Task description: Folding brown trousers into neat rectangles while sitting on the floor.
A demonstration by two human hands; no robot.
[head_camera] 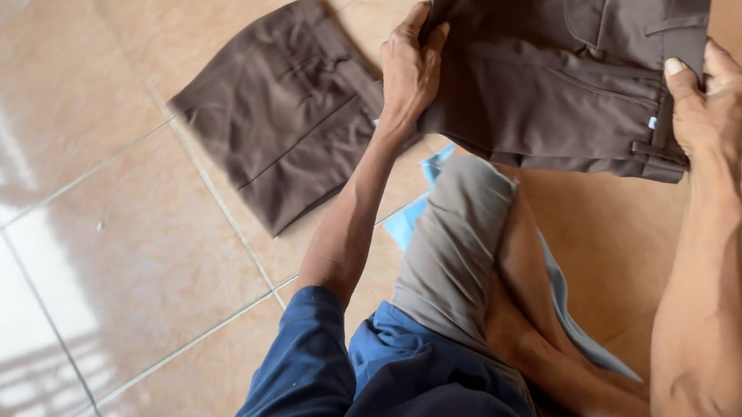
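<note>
Both hands closed on the folded brown trousers (pixel 566 59), held up above the tiled floor (pixel 132 266): left hand (pixel 408 69) pinches the left edge, right hand (pixel 706 101) the waistband corner. Risk: edge-only grips, so layers could slip and the fold open.

The trousers (pixel 554 50) are plain dark brown; beside them, a second brown garment (pixel 286 113) lies on glossy peach tiles (pixel 132 266).
</note>
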